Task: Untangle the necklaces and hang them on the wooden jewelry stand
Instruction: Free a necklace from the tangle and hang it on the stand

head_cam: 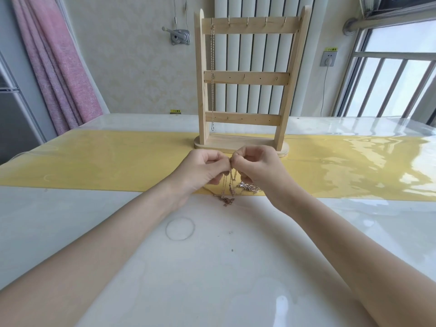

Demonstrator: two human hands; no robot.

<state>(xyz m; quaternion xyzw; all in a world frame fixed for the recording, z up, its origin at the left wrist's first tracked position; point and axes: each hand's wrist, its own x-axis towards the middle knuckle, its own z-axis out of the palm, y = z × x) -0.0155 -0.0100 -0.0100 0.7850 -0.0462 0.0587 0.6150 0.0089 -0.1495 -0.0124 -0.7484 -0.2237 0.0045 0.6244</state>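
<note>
**Both hands pinching, fingertips together**

Both bare forearms reach forward and converge. The left hand (201, 168) and right hand (258, 167) meet at their fingertips, fingers curled, each pinching the tangled necklace chains (230, 182) between thumb and forefinger.

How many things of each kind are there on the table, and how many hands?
Wooden jewelry stand: 1
Necklace hanging on the stand: 1
Tangled bunch of chains, number of chains unclear: 1
Hands, left hand and right hand, both pinching the chains: 2
Total: 5
</note>
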